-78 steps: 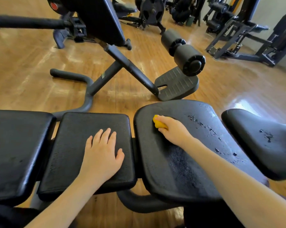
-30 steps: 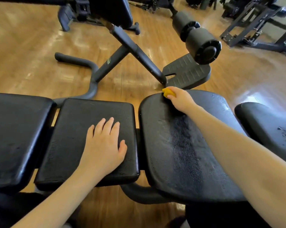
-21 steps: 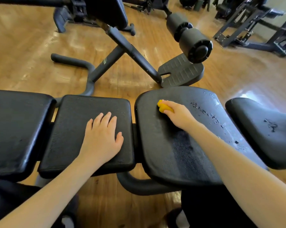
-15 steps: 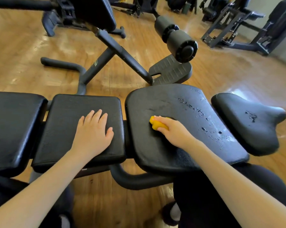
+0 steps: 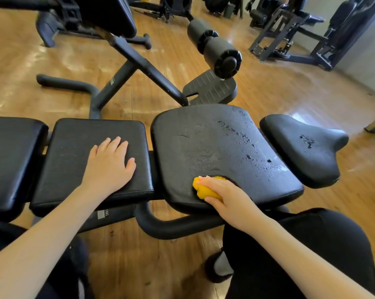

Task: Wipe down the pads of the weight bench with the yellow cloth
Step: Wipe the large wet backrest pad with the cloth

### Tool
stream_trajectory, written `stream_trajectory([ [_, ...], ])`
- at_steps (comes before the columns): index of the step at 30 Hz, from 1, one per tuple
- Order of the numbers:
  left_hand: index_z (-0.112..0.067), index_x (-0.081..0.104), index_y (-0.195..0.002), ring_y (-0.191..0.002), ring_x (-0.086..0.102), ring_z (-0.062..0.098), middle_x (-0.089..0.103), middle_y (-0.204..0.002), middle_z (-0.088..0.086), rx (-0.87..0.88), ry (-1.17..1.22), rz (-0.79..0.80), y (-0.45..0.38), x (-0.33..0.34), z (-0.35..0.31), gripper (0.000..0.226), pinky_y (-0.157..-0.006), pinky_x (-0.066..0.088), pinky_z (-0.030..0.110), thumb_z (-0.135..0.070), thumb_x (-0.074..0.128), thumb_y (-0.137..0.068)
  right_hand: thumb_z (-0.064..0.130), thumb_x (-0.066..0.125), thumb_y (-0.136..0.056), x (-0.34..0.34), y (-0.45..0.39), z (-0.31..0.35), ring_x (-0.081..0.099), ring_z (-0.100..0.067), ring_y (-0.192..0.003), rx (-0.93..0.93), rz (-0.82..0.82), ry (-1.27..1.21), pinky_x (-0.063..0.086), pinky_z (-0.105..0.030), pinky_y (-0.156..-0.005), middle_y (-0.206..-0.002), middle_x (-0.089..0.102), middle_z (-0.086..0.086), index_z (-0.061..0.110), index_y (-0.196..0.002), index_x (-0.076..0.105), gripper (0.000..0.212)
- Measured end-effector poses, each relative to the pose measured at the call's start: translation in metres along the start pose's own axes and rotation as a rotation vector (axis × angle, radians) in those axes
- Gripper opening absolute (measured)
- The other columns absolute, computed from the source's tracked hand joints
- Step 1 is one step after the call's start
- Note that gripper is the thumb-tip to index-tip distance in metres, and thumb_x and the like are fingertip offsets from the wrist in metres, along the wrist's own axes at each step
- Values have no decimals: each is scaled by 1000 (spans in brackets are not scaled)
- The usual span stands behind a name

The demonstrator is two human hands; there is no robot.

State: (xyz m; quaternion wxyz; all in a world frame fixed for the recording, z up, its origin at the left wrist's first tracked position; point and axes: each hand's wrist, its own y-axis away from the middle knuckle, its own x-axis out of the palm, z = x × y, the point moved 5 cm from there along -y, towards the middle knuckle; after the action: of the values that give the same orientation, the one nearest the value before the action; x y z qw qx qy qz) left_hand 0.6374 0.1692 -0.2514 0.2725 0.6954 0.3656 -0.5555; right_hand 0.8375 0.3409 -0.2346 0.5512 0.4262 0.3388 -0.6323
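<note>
The yellow cloth [image 5: 205,189] is soft and light, bunched into a small wad, so I judge it is best held from above with the fingers wrapped over it and pressed flat against the vinyl. The right hand [image 5: 227,197] grips it in this way, fingers curled over the top and thumb at the near side. The cloth lies under the hand's front part, at the near edge of the wide seat pad [image 5: 221,147], where wet drops show further right. The left hand [image 5: 110,166] rests flat, fingers straight, on the middle pad [image 5: 74,152], holding nothing.
</note>
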Motion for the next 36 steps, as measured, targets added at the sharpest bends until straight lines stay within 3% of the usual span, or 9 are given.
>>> stream_trajectory([
  [6,-12,28,-143,-140,17,27,24,-152,8,5,-7,1,-1,2,2,57,-113,15,46,-36,38,-93,35,41,-85,-1,-7,-11,35,-4,-132,-20,23,18,21,-17,-110,-141,43,14,27,-134,43,50],
  [12,-13,28,-143,-140,17,26,24,-152,7,3,-17,-1,-1,4,3,57,-113,16,45,-37,38,-92,26,48,-89,-5,-50,-34,38,-12,-132,-11,-5,16,23,-19,-107,-141,45,6,20,-132,47,44],
  [16,-13,30,-142,-140,18,25,26,-151,7,10,-16,-13,0,4,5,57,-112,16,44,-36,41,-91,17,54,-90,-14,-101,-57,41,-17,-131,33,-42,2,28,-27,-109,-142,45,1,16,-134,45,44],
  [22,-9,39,-137,-137,27,29,36,-146,10,3,-9,-39,-4,4,1,54,-110,22,47,-33,45,-89,25,54,-91,-28,-177,-84,46,-25,-127,122,-127,-14,34,-40,-108,-138,50,-5,15,-136,43,47],
  [28,-10,46,-133,-133,34,29,42,-142,9,-11,0,-57,-4,5,2,62,-107,27,48,-39,36,-79,24,50,-93,-41,-230,-96,43,-25,-128,164,-152,-40,31,-32,-106,-138,49,-5,14,-138,39,47],
  [36,-13,45,-134,-135,30,26,39,-144,6,-24,12,-50,-5,5,7,62,-109,23,46,-42,35,-80,23,49,-94,-43,-252,-91,47,-29,-123,195,-175,-75,35,-36,-103,-132,54,-9,14,-133,44,40],
])
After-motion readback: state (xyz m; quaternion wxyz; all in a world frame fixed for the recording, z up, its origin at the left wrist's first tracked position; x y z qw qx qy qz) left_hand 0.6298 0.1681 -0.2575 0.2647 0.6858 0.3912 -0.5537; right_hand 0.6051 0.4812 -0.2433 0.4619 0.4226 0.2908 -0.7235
